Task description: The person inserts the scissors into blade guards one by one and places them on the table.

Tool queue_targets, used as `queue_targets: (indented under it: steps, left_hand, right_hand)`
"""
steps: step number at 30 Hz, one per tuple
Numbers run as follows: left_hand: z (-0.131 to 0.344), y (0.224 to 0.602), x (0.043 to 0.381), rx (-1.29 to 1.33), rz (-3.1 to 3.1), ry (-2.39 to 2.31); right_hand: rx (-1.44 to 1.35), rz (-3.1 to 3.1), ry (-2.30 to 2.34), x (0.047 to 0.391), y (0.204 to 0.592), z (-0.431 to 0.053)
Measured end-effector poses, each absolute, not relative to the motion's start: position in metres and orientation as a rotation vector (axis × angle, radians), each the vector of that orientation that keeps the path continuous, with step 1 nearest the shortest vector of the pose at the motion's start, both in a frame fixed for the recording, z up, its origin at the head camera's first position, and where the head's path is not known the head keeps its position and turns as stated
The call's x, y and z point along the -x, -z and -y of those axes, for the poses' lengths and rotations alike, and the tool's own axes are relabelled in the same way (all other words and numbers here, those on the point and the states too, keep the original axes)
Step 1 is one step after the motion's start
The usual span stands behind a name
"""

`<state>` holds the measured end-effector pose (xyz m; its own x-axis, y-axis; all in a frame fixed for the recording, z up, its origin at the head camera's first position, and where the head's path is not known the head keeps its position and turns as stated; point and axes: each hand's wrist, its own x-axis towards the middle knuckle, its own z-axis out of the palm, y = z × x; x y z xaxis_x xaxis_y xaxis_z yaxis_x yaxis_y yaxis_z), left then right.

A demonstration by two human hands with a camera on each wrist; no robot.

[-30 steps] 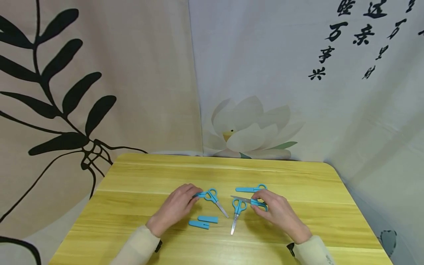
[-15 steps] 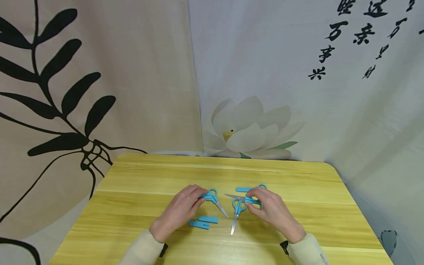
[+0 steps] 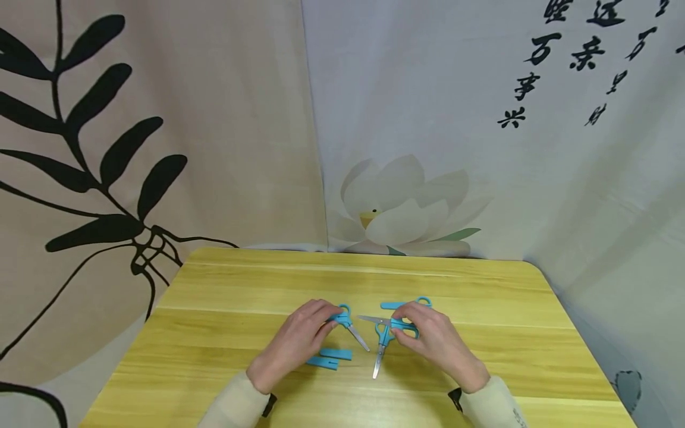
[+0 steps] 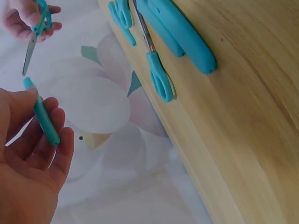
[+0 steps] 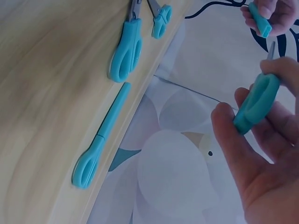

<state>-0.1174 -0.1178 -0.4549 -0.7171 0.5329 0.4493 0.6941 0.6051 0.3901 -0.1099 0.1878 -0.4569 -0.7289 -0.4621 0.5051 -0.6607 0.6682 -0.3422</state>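
My left hand (image 3: 299,336) pinches a blue scissors cover (image 4: 44,116) between thumb and fingers, raised off the table. Thumb and fingers of my right hand (image 3: 441,339) grip blue-handled scissors (image 5: 257,102) by the handle. Their bare blade points left, its tip close to the cover's end in the left wrist view. On the table beyond the left hand lie uncovered scissors (image 3: 352,330). A second uncovered pair (image 3: 381,351) lies below the held blade in the head view. Behind the right hand rests a pair in its cover (image 5: 100,137).
Two loose blue covers (image 3: 337,354) lie side by side near the left hand. All of these are on a yellowish wooden table (image 3: 225,279). A printed curtain (image 3: 251,119) hangs behind the table's far edge.
The right hand has moved left with its scissors. My left hand has shifted slightly right with the cover, so blade and cover are closer together. The things on the table stay put.
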Motion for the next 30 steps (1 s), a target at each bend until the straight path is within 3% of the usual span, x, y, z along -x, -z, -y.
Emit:
queue_targets:
  steps: [30]
  left_hand:
    - [0.107, 0.457, 0.118, 1.047, 2.467, 0.673]
  right_hand:
    - [-0.915, 2.453, -0.542, 0.114, 0.457, -0.176]
